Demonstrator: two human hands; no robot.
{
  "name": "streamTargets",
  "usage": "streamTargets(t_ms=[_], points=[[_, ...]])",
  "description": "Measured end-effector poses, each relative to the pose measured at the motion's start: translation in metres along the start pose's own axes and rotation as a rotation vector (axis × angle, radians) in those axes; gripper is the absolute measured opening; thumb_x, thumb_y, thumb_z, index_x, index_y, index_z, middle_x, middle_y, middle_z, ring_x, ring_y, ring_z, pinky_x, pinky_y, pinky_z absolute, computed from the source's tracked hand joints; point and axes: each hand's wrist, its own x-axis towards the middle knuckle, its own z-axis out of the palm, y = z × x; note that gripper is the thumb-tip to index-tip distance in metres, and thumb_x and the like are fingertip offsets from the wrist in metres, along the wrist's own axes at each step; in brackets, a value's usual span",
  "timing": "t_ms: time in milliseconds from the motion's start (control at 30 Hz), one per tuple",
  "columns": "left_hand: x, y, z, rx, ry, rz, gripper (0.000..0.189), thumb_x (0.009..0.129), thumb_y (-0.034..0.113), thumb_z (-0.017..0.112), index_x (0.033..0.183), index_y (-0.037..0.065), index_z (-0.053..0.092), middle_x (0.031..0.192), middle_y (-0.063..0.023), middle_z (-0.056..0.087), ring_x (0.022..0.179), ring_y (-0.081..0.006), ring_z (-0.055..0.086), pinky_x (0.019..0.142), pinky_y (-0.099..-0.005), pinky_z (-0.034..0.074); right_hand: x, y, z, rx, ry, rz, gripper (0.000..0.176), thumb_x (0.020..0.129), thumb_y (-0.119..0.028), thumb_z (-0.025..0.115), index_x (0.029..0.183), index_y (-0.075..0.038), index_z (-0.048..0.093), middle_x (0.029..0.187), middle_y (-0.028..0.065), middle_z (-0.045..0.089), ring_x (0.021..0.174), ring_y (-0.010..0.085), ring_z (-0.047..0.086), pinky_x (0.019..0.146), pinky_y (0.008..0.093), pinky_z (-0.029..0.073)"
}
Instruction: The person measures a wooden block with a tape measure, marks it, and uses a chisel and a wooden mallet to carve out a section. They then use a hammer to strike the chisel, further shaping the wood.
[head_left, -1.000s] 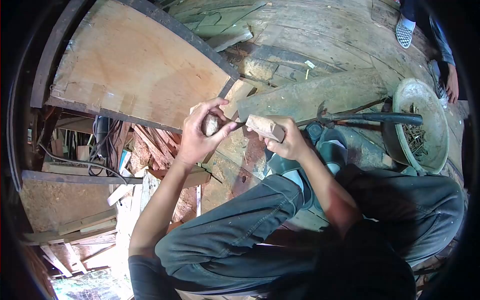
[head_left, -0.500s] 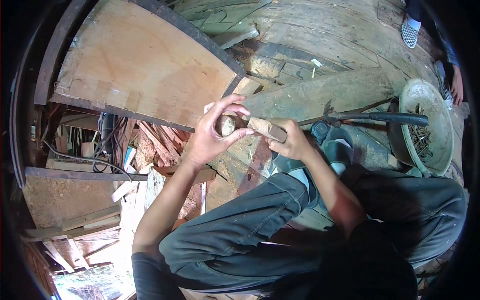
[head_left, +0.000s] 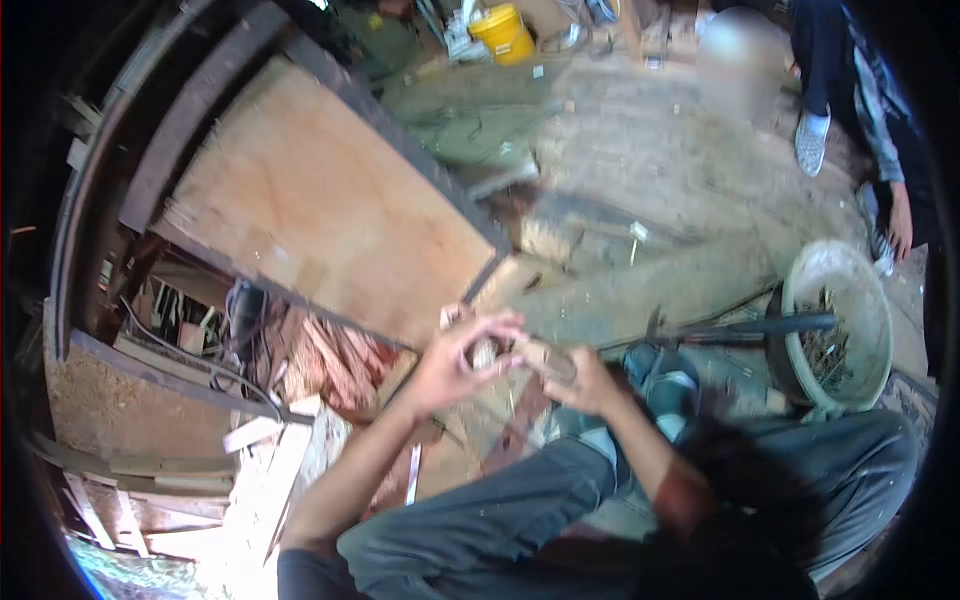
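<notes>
Slightly blurred, my left hand (head_left: pixel 450 362) curls its fingers and thumb around a small rounded wooden piece (head_left: pixel 484 352). My right hand (head_left: pixel 588 384) grips a short wooden block (head_left: pixel 546 358) whose near end points toward my left hand. The two pieces are close together at the centre; whether they touch is unclear. Below the hands are my bent legs in dark trousers. To the right of my right hand, a hammer (head_left: pixel 745 328) lies with its dark handle resting over the rim of a bucket (head_left: pixel 884 345).
Nails fill part of the bucket. A framed plywood panel (head_left: pixel 330 200) stands at the upper left, above wood scraps (head_left: pixel 335 370) and cables. Another person's hand (head_left: pixel 900 220) and shoe (head_left: pixel 811 145) show at the upper right. A yellow bucket (head_left: pixel 503 35) stands at the top.
The view has tilted up, so the hands and surroundings appear lower and the yellow bucket has come into view. Both hands still hold their wooden pieces.
</notes>
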Motion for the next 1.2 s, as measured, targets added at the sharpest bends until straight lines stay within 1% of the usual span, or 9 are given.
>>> streamTargets(t_ms=[167,400,467,567,700,833,967,1067,1200], points=[[0.004,0.005,-0.008,0.073,-0.021,0.020,0.046,0.079,0.006,0.080,0.121,0.006,0.061,0.111,-0.0046,0.069,0.098,-0.0184,0.066,0.096,-0.0342,0.047,0.010,-0.015,-0.002,0.007,-0.019,0.031,0.051,0.072,-0.020,0.076,0.116,0.000,0.060,0.106,0.0224,0.067,0.099,0.0374,0.066,0.084,0.0406,0.051],[0.004,-0.007,-0.016,-0.006,0.114,-0.168,0.051,0.083,0.005,0.075,0.129,0.004,0.053,0.092,-0.0023,0.064,0.088,-0.0113,0.060,0.084,-0.0281,0.048,0.002,0.058,0.005,-0.058,0.360,0.139,0.045,0.084,-0.016,0.074,0.121,-0.002,0.054,0.105,0.0135,0.066,0.098,0.0265,0.065,0.087,0.0381,0.051],[0.003,-0.009,-0.016,-0.005,0.132,-0.153,0.051,0.084,0.007,0.076,0.130,0.006,0.052,0.090,-0.0027,0.065,0.087,-0.0116,0.061,0.084,-0.0283,0.049,-0.003,0.081,0.015,0.626,0.604,0.480,0.043,0.089,-0.017,0.067,0.127,-0.004,0.050,0.116,0.0122,0.063,0.105,0.0243,0.061,0.089,0.0371,0.049],[0.001,-0.007,-0.015,-0.029,0.139,-0.157,0.051,0.085,0.009,0.076,0.130,0.008,0.052,0.088,-0.0032,0.066,0.084,-0.0116,0.063,0.080,-0.0285,0.051,-0.011,0.066,0.035,1.012,0.901,0.466,0.048,0.093,-0.018,0.061,0.136,-0.006,0.043,0.126,0.0097,0.055,0.110,0.0237,0.057,0.092,0.0370,0.048],[0.001,-0.013,-0.012,-0.128,0.153,-0.170,0.049,0.086,0.004,0.073,0.130,0.007,0.052,0.089,-0.0031,0.066,0.082,-0.0101,0.062,0.075,-0.0267,0.052,-0.015,0.035,0.057,1.191,0.780,0.701,0.052,0.095,-0.024,0.061,0.139,-0.015,0.037,0.129,0.0094,0.050,0.120,0.0267,0.051,0.102,0.0460,0.044],[0.000,-0.012,-0.018,-0.066,0.161,-0.167,0.047,0.086,0.000,0.070,0.130,0.006,0.053,0.091,-0.0031,0.065,0.083,-0.0091,0.061,0.075,-0.0255,0.051,-0.022,0.043,0.077,1.341,0.731,0.804,0.045,0.095,-0.027,0.060,0.131,-0.004,0.045,0.122,0.0112,0.053,0.119,0.0262,0.051,0.103,0.0441,0.043],[-0.004,-0.016,-0.023,-0.122,0.167,-0.231,0.047,0.090,0.006,0.067,0.133,0.005,0.049,0.097,-0.0033,0.061,0.091,-0.0115,0.059,0.085,-0.0278,0.048,-0.018,0.048,0.073,1.425,0.818,0.682,0.039,0.096,-0.025,0.059,0.127,-0.003,0.048,0.122,0.0113,0.053,0.117,0.0248,0.052,0.100,0.0409,0.045],[-0.002,-0.019,-0.022,-0.079,0.188,-0.198,0.048,0.090,0.007,0.067,0.134,0.005,0.049,0.097,-0.0035,0.061,0.092,-0.0116,0.059,0.085,-0.0274,0.048,-0.015,0.046,0.049,1.042,0.656,0.699,0.028,0.098,-0.018,0.056,0.121,-0.003,0.051,0.114,0.0088,0.057,0.107,0.0212,0.057,0.096,0.0374,0.048],[-0.003,-0.020,-0.021,-0.093,0.200,-0.187,0.047,0.088,0.002,0.066,0.133,0.005,0.050,0.094,-0.0036,0.063,0.089,-0.0110,0.060,0.084,-0.0271,0.049,-0.004,0.051,0.012,0.698,0.380,0.674,0.052,0.094,-0.003,0.059,0.140,0.001,0.038,0.097,0.0142,0.066,0.081,0.0214,0.069,0.066,0.0294,0.058]])
